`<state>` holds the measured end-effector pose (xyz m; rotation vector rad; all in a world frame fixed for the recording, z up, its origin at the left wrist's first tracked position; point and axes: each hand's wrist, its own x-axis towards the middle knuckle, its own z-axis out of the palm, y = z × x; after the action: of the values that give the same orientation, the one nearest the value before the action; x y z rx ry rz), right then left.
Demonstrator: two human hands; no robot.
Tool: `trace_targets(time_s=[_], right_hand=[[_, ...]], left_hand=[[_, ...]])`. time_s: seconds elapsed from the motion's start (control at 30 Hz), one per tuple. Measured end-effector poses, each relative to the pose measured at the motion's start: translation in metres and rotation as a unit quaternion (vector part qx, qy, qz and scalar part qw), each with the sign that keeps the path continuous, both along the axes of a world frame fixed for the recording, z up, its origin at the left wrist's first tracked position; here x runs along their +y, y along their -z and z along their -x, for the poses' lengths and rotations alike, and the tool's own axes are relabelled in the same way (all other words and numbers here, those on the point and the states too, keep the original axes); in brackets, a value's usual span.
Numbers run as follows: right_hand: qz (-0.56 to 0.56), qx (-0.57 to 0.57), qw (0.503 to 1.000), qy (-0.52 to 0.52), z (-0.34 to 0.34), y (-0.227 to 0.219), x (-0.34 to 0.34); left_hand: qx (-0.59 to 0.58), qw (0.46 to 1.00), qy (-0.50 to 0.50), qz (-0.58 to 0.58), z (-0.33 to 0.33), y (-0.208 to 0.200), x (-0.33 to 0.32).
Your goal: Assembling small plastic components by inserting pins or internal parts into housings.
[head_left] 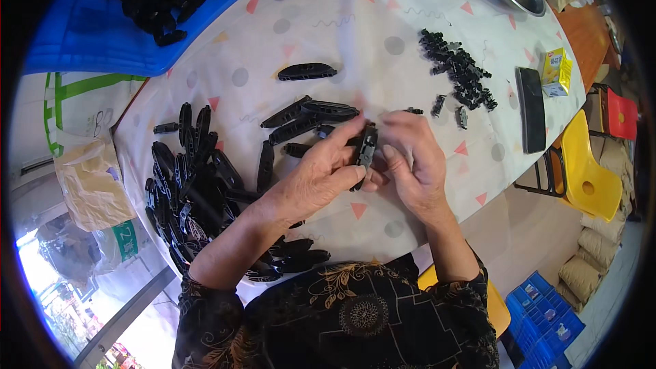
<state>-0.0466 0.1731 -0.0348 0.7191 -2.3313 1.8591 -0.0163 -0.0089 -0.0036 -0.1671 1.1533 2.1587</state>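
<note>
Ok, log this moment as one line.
left hand + right hand: gripping long black plastic part | left: pile of same parts | right: small black clips

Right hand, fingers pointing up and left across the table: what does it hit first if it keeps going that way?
The right hand already touches the black plastic part held with the left hand. Beyond that, probably the loose long black pieces; depth unclear.

Tablecloth (383,14): white, with pink triangles, grey dots, thin squiggles.
Plastic parts (198,184): black, lower left of frame.
Small clips (458,68): black, upper right.
Tray (89,34): blue, upper left.
Carton (557,72): yellow.
Chair (588,178): yellow, right edge.
Sleeves (355,314): black, gold floral print.
Crates (543,314): blue, lower right.
</note>
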Motion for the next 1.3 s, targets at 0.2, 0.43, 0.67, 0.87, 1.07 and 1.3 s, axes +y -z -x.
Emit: trace_targets(time_s=[0.2,0.43,0.67,0.87,1.07,1.3], right_hand=[[0.348,-0.504,0.782,-0.117,-0.016,-0.009,-0.01],[0.322,-0.455,0.828,-0.059,-0.02,-0.016,-0.026],[0.107,-0.279,0.949,-0.099,-0.007,-0.019,0.008],[-0.381,0.155,0.911,0.046,0.036,-0.021,0.022],[-0.42,0.199,0.884,0.049,0.044,-0.001,0.02],[0.192,-0.367,0.91,0.03,0.04,-0.009,0.003]], left_hand=[[0.097,0.991,-0.037,0.079,-0.008,-0.007,0.005],[0.171,0.979,-0.009,0.114,-0.004,-0.007,0.005],[0.241,0.913,0.152,0.293,-0.005,-0.028,-0.017],[0.412,0.761,0.28,0.416,-0.012,-0.048,-0.055],[0.571,0.61,0.211,0.507,0.07,-0.05,-0.098],[0.428,0.501,0.009,0.752,0.219,0.02,-0.107]])
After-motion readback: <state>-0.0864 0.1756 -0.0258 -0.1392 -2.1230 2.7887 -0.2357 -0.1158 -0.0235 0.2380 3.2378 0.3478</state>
